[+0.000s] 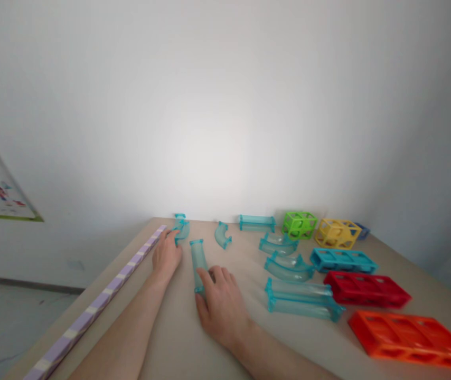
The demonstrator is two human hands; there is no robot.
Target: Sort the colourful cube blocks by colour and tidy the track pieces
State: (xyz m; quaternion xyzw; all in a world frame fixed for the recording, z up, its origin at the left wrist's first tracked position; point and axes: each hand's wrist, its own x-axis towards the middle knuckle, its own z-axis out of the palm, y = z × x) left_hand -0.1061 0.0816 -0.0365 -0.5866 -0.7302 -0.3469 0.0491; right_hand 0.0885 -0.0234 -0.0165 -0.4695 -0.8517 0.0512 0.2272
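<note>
My right hand [223,303] is closed on the near end of a straight, clear teal track piece [198,256], thumb and forefinger at its edge; the piece lies on the table. Farther off, my left hand [167,250] has its fingers at a curved teal track piece [184,230] near the table's back left; the fingertips partly cover that piece and appear closed on it. Between the hands and the wall, another curved teal track piece [222,235] lies untouched.
Right of my hands lie a straight teal track [257,222], curved pieces [289,267] and straight pieces [302,301]. Beyond them sit green [299,225], yellow [336,234], red [366,289] and orange [411,338] frame blocks. A purple-and-white striped strip [102,298] runs along the left edge.
</note>
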